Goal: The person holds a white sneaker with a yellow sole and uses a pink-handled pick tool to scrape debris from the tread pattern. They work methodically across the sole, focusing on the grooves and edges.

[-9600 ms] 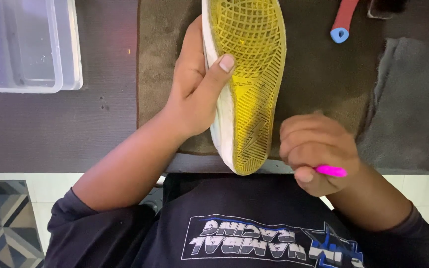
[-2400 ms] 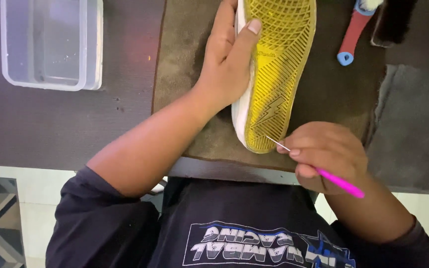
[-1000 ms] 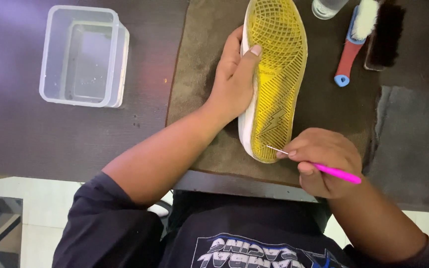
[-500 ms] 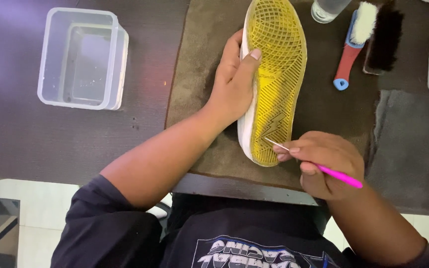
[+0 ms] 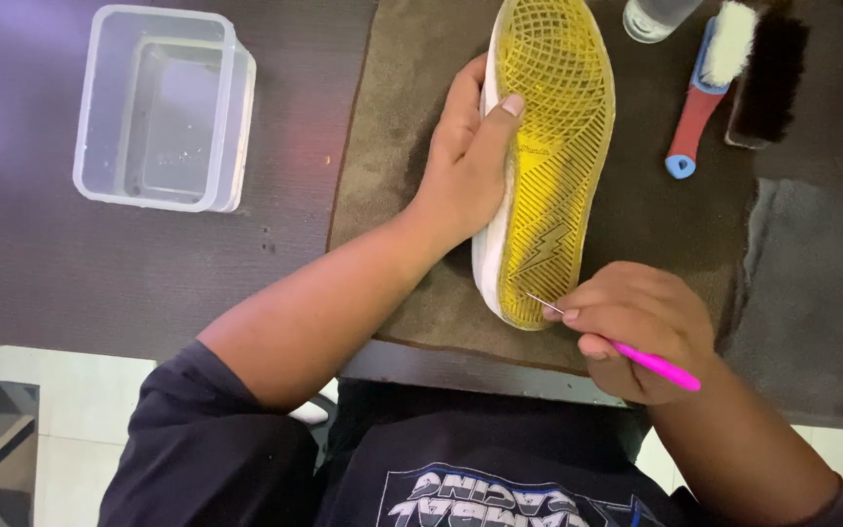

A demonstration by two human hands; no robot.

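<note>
Both hands (image 5: pixel 461 166) (image 5: pixel 641 327) fingers curled, gripping

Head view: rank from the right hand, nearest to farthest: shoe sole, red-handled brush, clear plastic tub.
From the right hand, which holds a pink-handled pick:
1. Yellow shoe sole, just up and left; the pick's metal tip rests on its heel end.
2. Red-handled brush, further up, on the brown mat.
3. Clear plastic tub, far left on the dark table.
</note>
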